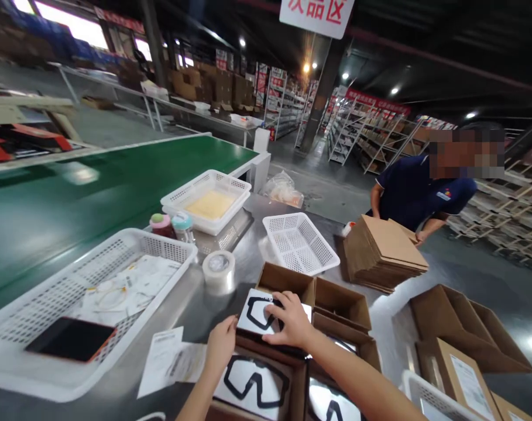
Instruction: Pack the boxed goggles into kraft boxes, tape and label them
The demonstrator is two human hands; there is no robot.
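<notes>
My right hand lies over a white box printed with a black goggle outline, its fingers spread across the top and gripping it. This box sits at an open brown carton. Beside its left edge, my left hand has its fingers closed at the carton's side; what they pinch is hidden. Nearer to me, another goggle-printed white box lies in a carton, and a third is partly under my right forearm. An open carton stands to the right.
White baskets stand around the metal table; the left one holds a phone. A tape roll and paper slips lie nearby. Flat cardboard is stacked at right by a person. A green conveyor runs behind.
</notes>
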